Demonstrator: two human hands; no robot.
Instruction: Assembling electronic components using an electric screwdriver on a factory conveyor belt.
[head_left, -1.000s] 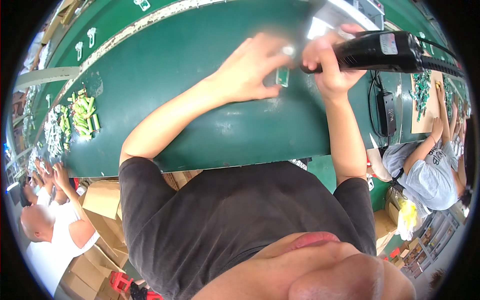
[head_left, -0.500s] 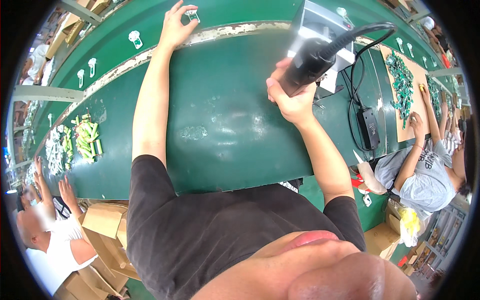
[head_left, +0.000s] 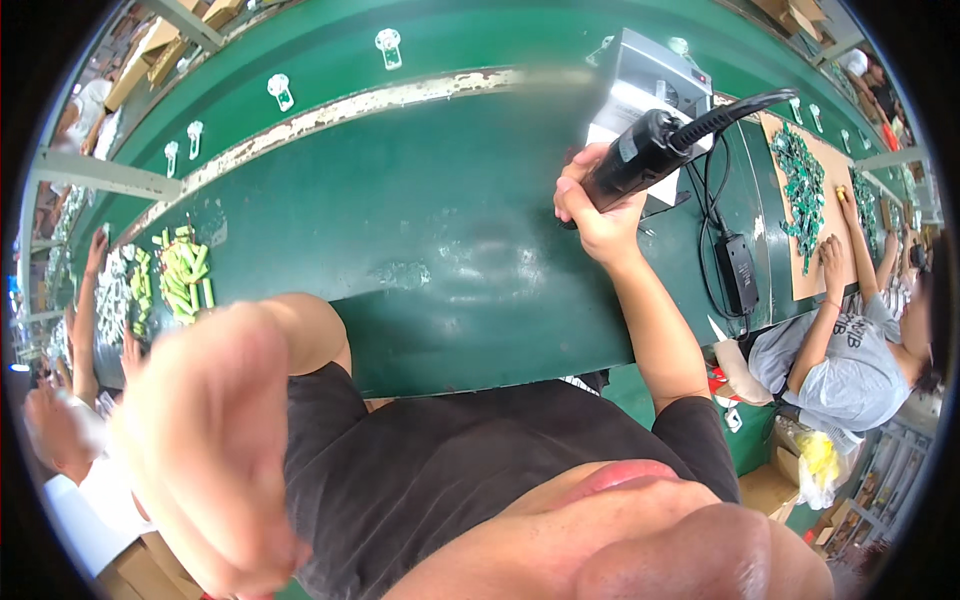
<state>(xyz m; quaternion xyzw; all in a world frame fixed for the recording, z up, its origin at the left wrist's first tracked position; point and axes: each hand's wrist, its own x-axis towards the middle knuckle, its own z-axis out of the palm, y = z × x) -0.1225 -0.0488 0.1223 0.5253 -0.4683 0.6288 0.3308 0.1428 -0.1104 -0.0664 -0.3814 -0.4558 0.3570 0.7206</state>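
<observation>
Black tool point(head_left: 635, 160), corded, in the right hand point(head_left: 605, 220), fingers wrapped round it, over the table point(head_left: 450, 180) near the grey box point(head_left: 640, 75). Small pale label point(head_left: 628, 150) on the tool, too small to read. Adapter point(head_left: 738, 270) on the table, print unreadable too. Dark lettering across a co-worker's grey shirt point(head_left: 845, 365). Left hand point(head_left: 215, 410) raised close to camera, blurred; can't tell whether it grips anything.

Table green, shiny, with pale scuffs. Chipped rail point(head_left: 300, 125) along the far side; beyond it, spaced white parts point(head_left: 388, 48) on a green strip. Green cylinders point(head_left: 180, 275) heaped left; dark green pieces point(head_left: 800, 190) on cardboard point(head_left: 780, 125) right. Co-workers both sides, shelves point(head_left: 880, 490) lower right.
</observation>
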